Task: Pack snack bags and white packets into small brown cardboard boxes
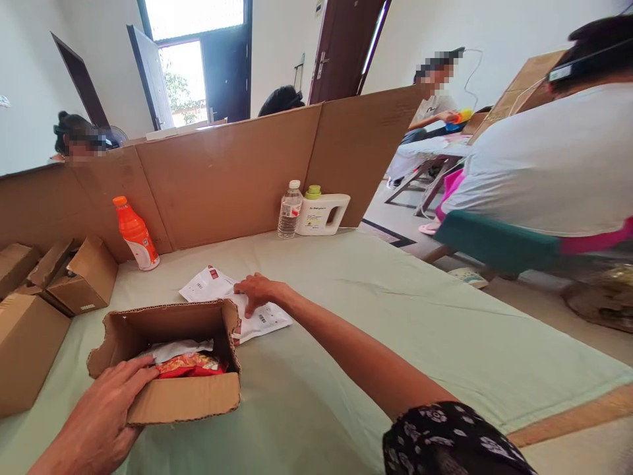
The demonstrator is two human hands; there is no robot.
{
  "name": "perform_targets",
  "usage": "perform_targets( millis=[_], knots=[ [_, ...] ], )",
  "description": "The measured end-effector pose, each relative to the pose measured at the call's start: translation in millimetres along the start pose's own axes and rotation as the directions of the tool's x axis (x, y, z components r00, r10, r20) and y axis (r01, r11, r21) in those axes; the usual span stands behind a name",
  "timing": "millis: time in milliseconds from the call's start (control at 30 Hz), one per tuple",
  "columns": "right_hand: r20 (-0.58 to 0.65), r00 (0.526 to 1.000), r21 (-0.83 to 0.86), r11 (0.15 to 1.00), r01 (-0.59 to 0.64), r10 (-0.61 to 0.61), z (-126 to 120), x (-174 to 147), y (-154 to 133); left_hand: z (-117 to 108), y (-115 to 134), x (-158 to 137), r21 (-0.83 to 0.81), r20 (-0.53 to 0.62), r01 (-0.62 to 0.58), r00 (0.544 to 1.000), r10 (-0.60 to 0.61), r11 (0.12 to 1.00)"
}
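Left hand [106, 402] pinches the near-left edge of the open box [190, 398], which holds a red packet [192, 365]; just beyond its right side, the right hand [260, 292] touches white packets [270, 320], whether pinching I cannot tell; farther behind it stands an orange bottle [136, 234].

The open box [182, 399] is plain matt cardboard, pretty rough and fuzzy along the cut edges. Red packet [192, 371] inside it looks like shiny plastic film. White packets [200, 285] are smooth, can't tell if paper or plastic tbh. Tablecloth [376, 310] is matt cloth, lightly creased. Tall divider [232, 178] is more dull cardboard. Orange bottle [131, 224] is glossy, water bottle [288, 221] clear ribbed plastic, jug [314, 221] smooth opaque plastic.
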State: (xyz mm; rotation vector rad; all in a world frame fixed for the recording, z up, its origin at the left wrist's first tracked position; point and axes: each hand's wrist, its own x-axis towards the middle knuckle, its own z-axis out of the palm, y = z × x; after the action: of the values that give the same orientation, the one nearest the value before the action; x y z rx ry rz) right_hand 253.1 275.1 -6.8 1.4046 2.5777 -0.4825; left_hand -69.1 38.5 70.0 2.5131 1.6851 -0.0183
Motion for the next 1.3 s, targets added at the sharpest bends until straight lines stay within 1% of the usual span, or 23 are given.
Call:
perform_targets(
  millis=[67, 200, 333, 433, 533, 567, 600, 633, 733, 767, 800, 833, 867, 900, 967, 1033, 1067, 1100, 1167, 1200, 1233, 1267, 1300],
  knots=[
    [-0.012, 1.000, 0.037, 0.999, -0.028, 0.028, 2.7, -7.5, 2.6, 1.9, -0.9, 0.2, 0.000, 0.016, 0.012, 1.000, -0.012, 1.000],
    [-0.074, 0.995, 0.142, 0.988, -0.060, 0.071, 16.0, -35.2, 6.9, -6.7, 9.2, 3.4, -0.007, 0.083, 0.026, 0.996, -0.025, 1.000],
    [-0.159, 0.983, 0.264, 0.963, -0.050, 0.095, 34.0, -74.8, 10.9, -12.3, 18.2, 2.7, -0.043, 0.074, 0.007, 0.997, -0.003, 0.999],
    [-0.249, 0.959, 0.322, 0.945, -0.051, 0.137, 40.0, -104.4, 14.3, -12.9, 22.3, 0.2, -0.073, 0.069, 0.008, 0.998, -0.003, 0.997],
    [-0.358, 0.914, 0.357, 0.933, -0.054, 0.190, 32.0, -131.2, 13.9, -14.6, 27.5, -2.3, -0.104, 0.078, 0.027, 0.997, -0.019, 0.994],
    [-0.425, 0.881, 0.388, 0.921, -0.033, 0.210, 25.8, -139.8, 11.3, -15.2, 29.2, -3.2, -0.111, 0.080, 0.034, 0.997, -0.025, 0.993],
    [-0.505, 0.829, 0.434, 0.901, 0.006, 0.238, 17.9, -148.3, 6.8, -15.5, 30.6, -4.1, -0.116, 0.079, 0.037, 0.997, -0.028, 0.993],
    [-0.592, 0.756, 0.487, 0.871, 0.060, 0.278, 8.7, -156.6, 0.3, -15.4, 31.7, -5.1, -0.119, 0.074, 0.038, 0.997, -0.030, 0.992],
    [-0.774, 0.467, 0.593, 0.749, 0.296, 0.428, -23.2, -178.4, -32.4, -13.0, 32.5, -7.9, -0.132, 0.037, 0.021, 0.999, -0.016, 0.991],
    [-0.804, 0.380, 0.585, 0.718, 0.376, 0.457, -33.2, -183.5, -46.6, -11.7, 32.1, -8.5, -0.139, 0.024, 0.012, 1.000, -0.008, 0.990],
    [-0.829, 0.309, 0.559, 0.703, 0.440, 0.466, -42.0, -186.9, -61.7, -10.5, 31.6, -8.9, -0.145, 0.013, 0.003, 1.000, -0.001, 0.989],
    [-0.855, 0.254, 0.517, 0.709, 0.479, 0.452, -49.1, -188.2, -77.1, -9.5, 31.1, -8.9, -0.149, 0.005, -0.004, 1.000, 0.005, 0.989],
    [-0.885, 0.219, 0.464, 0.737, 0.491, 0.410, -54.0, -187.1, -92.1, -8.9, 30.8, -8.7, -0.151, 0.002, -0.008, 1.000, 0.008, 0.988],
    [-0.917, 0.202, 0.399, 0.780, 0.481, 0.344, -56.5, -183.5, -106.4, -8.5, 30.6, -8.2, -0.150, 0.002, -0.006, 1.000, 0.006, 0.989],
    [-0.965, 0.211, 0.233, 0.869, 0.436, 0.154, -55.2, -168.8, -131.7, -8.6, 31.0, -6.9, -0.139, 0.008, 0.006, 1.000, -0.005, 0.990],
    [-0.962, 0.266, 0.049, 0.914, 0.403, -0.066, -47.6, -146.5, -152.8, -9.3, 31.8, -5.7, -0.127, 0.012, 0.015, 1.000, -0.014, 0.992],
    [-0.932, 0.328, -0.020, 0.925, 0.379, -0.154, -42.8, -133.9, -162.0, -9.6, 32.3, -5.4, -0.119, 0.014, 0.018, 1.000, -0.017, 0.993],
    [-0.882, 0.420, -0.066, 0.938, 0.342, -0.215, -37.9, -121.4, -170.6, -9.7, 32.7, -5.4, -0.108, 0.018, 0.021, 1.000, -0.019, 0.994],
    [-0.696, 0.674, -0.106, 0.964, 0.245, -0.248, -29.1, -99.2, -185.2, -9.4, 33.2, -5.9, -0.090, 0.029, 0.030, 0.999, -0.028, 0.995],
    [-0.580, 0.780, -0.114, 0.972, 0.206, -0.233, -25.4, -90.6, -190.8, -8.8, 33.3, -6.4, -0.085, 0.035, 0.034, 0.999, -0.032, 0.996],
    [-0.469, 0.856, -0.120, 0.976, 0.184, -0.219, -22.0, -84.0, -194.8, -8.0, 33.2, -6.9, -0.083, 0.037, 0.037, 0.999, -0.034, 0.996],
    [-0.385, 0.895, -0.122, 0.974, 0.192, -0.225, -18.9, -79.5, -197.1, -6.8, 32.9, -7.3, -0.087, 0.034, 0.037, 0.999, -0.034, 0.996],
    [-0.342, 0.905, -0.112, 0.967, 0.228, -0.253, -15.8, -77.2, -197.3, -5.4, 32.5, -7.5, -0.096, 0.027, 0.034, 0.999, -0.031, 0.995]
  ],
)
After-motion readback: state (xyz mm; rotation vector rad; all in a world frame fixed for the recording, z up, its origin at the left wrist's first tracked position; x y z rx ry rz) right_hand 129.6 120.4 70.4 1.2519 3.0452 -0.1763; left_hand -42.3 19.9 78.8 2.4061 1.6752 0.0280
